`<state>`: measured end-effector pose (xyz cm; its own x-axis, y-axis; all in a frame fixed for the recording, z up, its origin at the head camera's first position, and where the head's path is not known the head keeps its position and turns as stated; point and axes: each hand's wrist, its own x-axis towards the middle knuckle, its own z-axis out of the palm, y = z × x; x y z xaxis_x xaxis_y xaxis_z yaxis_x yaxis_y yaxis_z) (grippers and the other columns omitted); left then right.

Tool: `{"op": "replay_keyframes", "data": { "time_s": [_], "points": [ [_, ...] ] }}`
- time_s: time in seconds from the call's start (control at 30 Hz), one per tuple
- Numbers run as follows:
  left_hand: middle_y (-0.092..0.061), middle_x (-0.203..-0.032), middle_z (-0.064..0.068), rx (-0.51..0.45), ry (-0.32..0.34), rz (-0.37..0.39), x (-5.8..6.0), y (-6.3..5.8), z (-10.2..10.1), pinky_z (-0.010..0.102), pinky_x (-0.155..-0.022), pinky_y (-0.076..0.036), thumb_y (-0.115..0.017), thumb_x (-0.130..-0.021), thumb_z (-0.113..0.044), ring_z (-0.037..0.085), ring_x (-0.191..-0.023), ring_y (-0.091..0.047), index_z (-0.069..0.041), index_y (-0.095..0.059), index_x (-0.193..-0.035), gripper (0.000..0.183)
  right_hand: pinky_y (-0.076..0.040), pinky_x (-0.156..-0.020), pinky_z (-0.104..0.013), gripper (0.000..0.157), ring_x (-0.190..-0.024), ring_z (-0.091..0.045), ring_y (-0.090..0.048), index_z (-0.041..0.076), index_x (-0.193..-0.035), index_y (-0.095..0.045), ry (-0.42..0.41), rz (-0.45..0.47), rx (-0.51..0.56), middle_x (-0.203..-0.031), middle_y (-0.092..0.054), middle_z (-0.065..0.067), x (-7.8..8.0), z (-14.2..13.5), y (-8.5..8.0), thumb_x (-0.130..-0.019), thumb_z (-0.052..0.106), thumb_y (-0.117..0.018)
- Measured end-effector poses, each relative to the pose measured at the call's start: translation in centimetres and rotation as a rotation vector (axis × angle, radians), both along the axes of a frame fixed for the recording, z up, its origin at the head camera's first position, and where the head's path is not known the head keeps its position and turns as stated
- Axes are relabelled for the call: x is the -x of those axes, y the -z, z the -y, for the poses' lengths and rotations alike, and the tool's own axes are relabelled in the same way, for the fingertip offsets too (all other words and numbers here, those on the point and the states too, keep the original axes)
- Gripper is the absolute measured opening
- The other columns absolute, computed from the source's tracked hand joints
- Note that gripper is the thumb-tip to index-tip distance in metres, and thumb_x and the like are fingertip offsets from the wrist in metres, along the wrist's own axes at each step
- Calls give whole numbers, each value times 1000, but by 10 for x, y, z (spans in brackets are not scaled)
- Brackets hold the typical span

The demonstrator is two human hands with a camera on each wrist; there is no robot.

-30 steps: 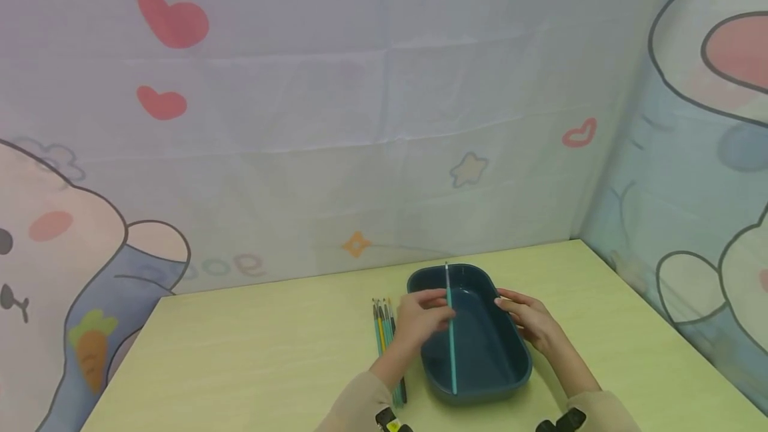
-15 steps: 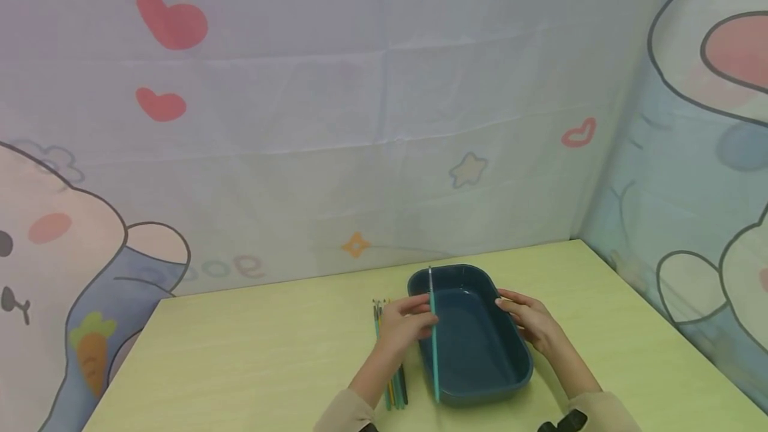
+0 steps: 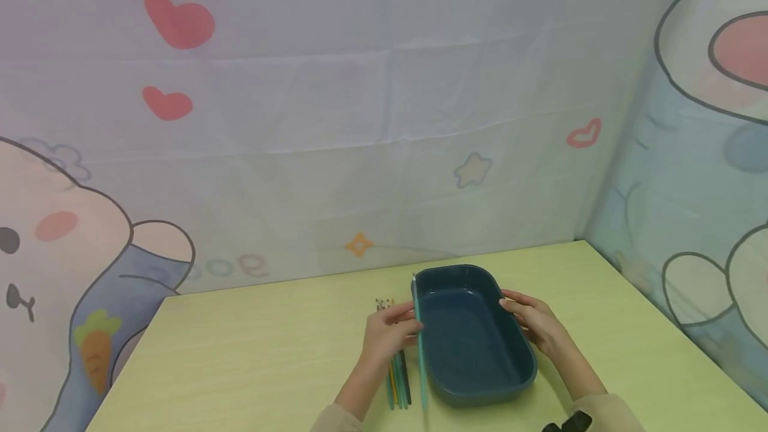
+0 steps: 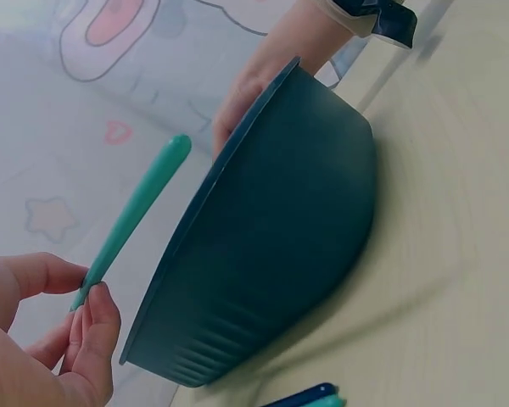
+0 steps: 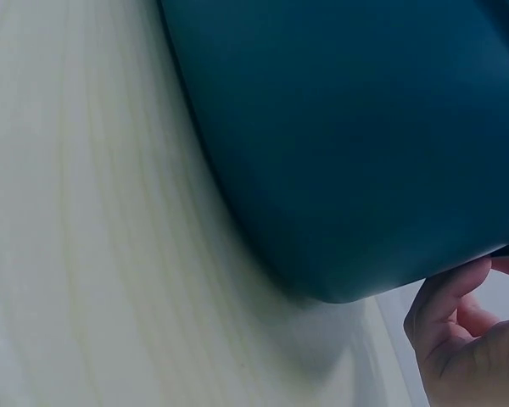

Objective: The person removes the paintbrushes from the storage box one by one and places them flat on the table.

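My left hand (image 3: 383,340) pinches a turquoise paintbrush (image 3: 423,369) by its handle, between thumb and fingers. The brush lies along the left rim of a dark blue basin (image 3: 498,392) in the head view, its tip pointing away from me. From the left wrist view, the brush handle (image 4: 140,208) is raised, apart from the basin's outer wall (image 4: 276,203). My right hand (image 3: 539,327) grips the basin's right rim, thumb over the edge. In the right wrist view, the right hand's fingers (image 5: 450,297) meet the rim; some are hidden.
Several paintbrushes (image 3: 396,385), turquoise, yellow and dark, lie side by side on the pale yellow table (image 3: 258,352), left of the basin and partly under my left hand. A printed cloth (image 3: 288,119) hangs behind the table and another stretch at the right.
My left hand has carried the paintbrush leftward, from over the basin's inside to its left rim, near the other brushes. The right hand and the basin have stayed in place.
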<state>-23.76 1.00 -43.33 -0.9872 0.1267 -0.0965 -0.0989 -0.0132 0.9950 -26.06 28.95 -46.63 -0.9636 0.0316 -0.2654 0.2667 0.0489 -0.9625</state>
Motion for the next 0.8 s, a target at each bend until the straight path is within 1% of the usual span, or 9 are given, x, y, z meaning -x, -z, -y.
{"op": "replay_keyframes", "data": {
  "time_s": [0.2,0.3,0.43,0.57,0.8],
  "points": [
    [-61,-104,13,-3,-18,12,0,5,11,25,-71,-57,-66,-73,-5,8,-74,-64,-1,-57,-117,45,-55,-74,-27,65,-89,-8,-62,7,-138,-35,-4,-4,-10,-113,-59,1,0,0,1,-85,35,-59],
    [-62,-104,14,0,-31,19,2,9,16,24,-69,-57,-66,-73,-4,7,-74,-64,-1,-57,-117,45,-54,-73,-27,64,-87,-7,-62,7,-138,-34,-4,-5,-11,-109,-60,4,0,-1,0,-85,35,-59],
    [-60,-109,17,9,-42,31,3,15,25,23,-70,-57,-66,-74,-5,7,-75,-63,0,-55,-119,46,-55,-73,-27,65,-86,-6,-62,7,-139,-34,-6,-8,-7,-106,-60,6,0,-1,1,-85,35,-59],
    [-58,-111,19,7,-45,39,3,19,33,24,-73,-57,-64,-76,-5,6,-75,-62,2,-53,-121,47,-55,-73,-27,66,-87,-6,-62,7,-139,-32,-9,-10,-2,-108,-59,6,0,-2,1,-85,35,-59],
    [-58,-104,15,-4,-62,54,4,28,44,22,-71,-57,-65,-76,-4,5,-72,-62,4,-49,-123,50,-55,-74,-27,67,-88,-6,-62,7,-139,-33,-9,-11,-6,-116,-57,0,0,-1,1,-85,35,-59]
  ]
}}
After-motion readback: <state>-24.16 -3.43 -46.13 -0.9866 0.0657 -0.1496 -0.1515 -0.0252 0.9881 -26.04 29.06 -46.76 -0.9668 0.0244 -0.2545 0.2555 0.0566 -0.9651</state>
